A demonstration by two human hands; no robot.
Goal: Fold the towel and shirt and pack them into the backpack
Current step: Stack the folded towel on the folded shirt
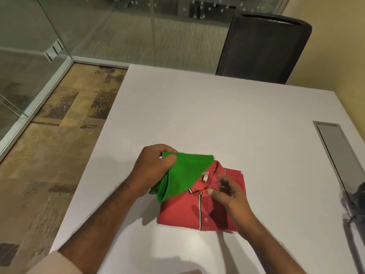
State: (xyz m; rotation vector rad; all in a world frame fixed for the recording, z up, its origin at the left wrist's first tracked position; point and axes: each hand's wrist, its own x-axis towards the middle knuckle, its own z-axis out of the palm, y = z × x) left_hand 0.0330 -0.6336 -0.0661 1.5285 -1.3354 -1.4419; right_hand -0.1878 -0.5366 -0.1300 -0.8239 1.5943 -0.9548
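A red shirt (199, 206) lies folded into a neat rectangle on the white table (197, 115), in the lower middle of the frame, with its collar and buttoned front facing up. A green towel (185, 175) is folded and hangs over the upper left part of the shirt, covering that corner and part of the collar. The left hand (156, 167) holds the towel at its upper left corner, with the thumb and the fingers closed on the cloth, so the towel is lifted a little above the shirt on that side. The right hand (227, 192) is over the collar, its fingers loosely bent and apart; whether the fingertips touch the shirt is not clear.

At the right edge of the frame, a grey cable panel (335, 147) is set into the table, and below it a dark thing with straps (355, 196) is partly seen; I cannot tell what it is. A black chair (262, 48) stands behind the far side of the table, in the upper right. Glass walls (79, 26) fill the upper left.
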